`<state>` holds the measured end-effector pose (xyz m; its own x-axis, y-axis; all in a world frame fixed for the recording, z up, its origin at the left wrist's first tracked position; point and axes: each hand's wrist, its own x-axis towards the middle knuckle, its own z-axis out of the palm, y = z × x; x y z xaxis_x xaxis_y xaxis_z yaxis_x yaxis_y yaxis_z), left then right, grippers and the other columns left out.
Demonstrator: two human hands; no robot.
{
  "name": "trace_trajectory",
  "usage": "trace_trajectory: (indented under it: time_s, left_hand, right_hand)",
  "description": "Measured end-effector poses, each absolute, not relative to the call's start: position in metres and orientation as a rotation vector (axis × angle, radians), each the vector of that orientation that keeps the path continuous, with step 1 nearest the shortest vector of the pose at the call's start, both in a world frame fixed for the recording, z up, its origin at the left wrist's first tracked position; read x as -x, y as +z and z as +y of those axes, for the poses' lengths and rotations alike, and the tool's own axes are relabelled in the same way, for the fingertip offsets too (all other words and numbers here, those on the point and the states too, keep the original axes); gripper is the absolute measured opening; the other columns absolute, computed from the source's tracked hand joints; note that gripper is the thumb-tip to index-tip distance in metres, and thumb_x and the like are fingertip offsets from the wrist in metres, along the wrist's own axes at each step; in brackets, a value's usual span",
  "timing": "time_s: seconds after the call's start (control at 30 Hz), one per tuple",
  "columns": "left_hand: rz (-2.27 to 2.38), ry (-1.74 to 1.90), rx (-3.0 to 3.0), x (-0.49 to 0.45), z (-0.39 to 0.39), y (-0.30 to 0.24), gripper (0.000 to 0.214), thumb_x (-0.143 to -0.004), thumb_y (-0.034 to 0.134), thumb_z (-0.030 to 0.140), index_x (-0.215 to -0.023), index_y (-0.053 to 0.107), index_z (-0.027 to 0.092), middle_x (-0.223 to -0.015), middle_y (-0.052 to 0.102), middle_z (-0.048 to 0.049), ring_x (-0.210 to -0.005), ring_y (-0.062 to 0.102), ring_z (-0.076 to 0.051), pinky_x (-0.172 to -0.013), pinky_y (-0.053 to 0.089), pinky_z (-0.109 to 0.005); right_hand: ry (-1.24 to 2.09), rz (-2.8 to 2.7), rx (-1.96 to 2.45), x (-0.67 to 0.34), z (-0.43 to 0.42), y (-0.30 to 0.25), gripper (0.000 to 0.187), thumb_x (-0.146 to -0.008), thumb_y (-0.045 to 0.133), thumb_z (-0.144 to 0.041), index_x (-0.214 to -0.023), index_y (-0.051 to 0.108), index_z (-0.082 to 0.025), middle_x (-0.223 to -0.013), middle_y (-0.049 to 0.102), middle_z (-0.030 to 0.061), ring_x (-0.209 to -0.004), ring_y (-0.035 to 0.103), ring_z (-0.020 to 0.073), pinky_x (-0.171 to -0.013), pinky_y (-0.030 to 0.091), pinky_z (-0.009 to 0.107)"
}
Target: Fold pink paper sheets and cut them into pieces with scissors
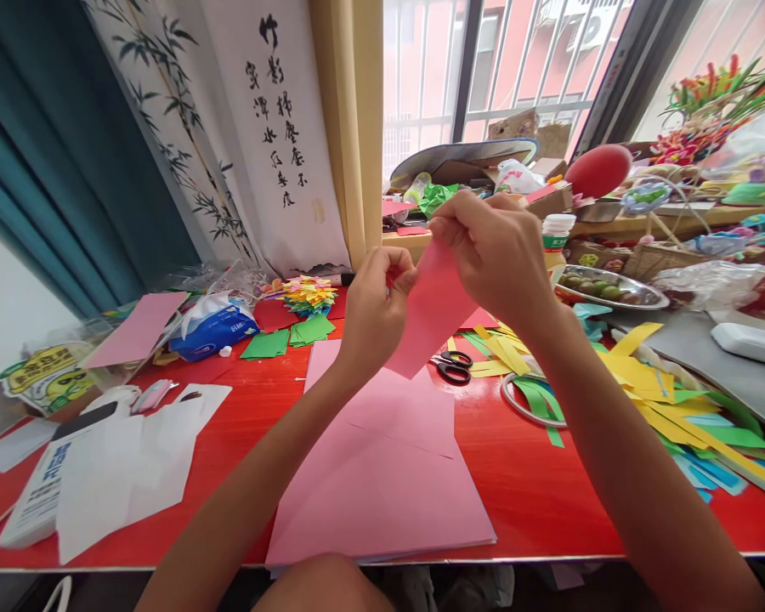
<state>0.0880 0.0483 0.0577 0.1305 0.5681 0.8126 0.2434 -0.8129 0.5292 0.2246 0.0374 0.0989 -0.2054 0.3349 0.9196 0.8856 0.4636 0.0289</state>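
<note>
A piece of pink paper is held up in the air, slanting, its lower corner over the stack below. My right hand pinches its upper end between thumb and fingers. At its left edge my left hand is closed, thumb and fingertips pressed together on the paper; the exact grip is partly hidden. Beneath both hands lies a stack of pink sheets, with a smaller pink sheet on top. Black-handled scissors rest just right of the stack, blades partly covered by the held paper.
Yellow strips, green strips and a grey ring lie right on the red table. Green paper squares, a blue tissue pack and white sheets are left. A metal bowl stands back right.
</note>
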Motion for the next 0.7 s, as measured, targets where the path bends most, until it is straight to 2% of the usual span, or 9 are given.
trace_trajectory:
  time_s: [0.27, 0.5, 0.7]
  left_hand:
    - [0.882, 1.704, -2.18, -0.089, 0.045, 0.053, 0.013, -0.085, 0.044, 0.02, -0.073, 0.04, 0.02, -0.075, 0.047, -0.0009, -0.07, 0.044, -0.011, -0.064, 0.037, -0.025]
    - [0.991, 1.648, -2.233, -0.078, 0.05, 0.027, 0.014, -0.086, 0.042, 0.017, -0.072, 0.038, 0.02, -0.073, 0.045, -0.0005, -0.068, 0.043, -0.011, -0.063, 0.037, -0.024]
    - [1.054, 1.57, -2.248, -0.073, 0.064, -0.003, 0.013, -0.085, 0.042, 0.016, -0.073, 0.039, 0.02, -0.072, 0.046, -0.0003, -0.068, 0.043, -0.012, -0.063, 0.037, -0.026]
  right_hand:
    - [-0.694, -1.755, 1.085, -0.23, 0.033, 0.105, 0.025, -0.089, 0.036, -0.031, -0.078, 0.056, -0.021, -0.06, 0.054, 0.0012, -0.066, 0.052, 0.0173, -0.064, 0.036, 0.03]
    - [-0.848, -1.566, 1.046, -0.251, 0.026, 0.116, 0.021, -0.086, 0.041, -0.026, -0.078, 0.06, -0.02, -0.06, 0.056, 0.0024, -0.06, 0.051, 0.018, -0.057, 0.034, 0.03]
    - [-0.845, -1.494, 1.073, -0.281, 0.012, 0.128, 0.017, -0.085, 0.044, -0.025, -0.081, 0.06, -0.022, -0.064, 0.053, 0.0, -0.06, 0.049, 0.0154, -0.065, 0.036, 0.03]
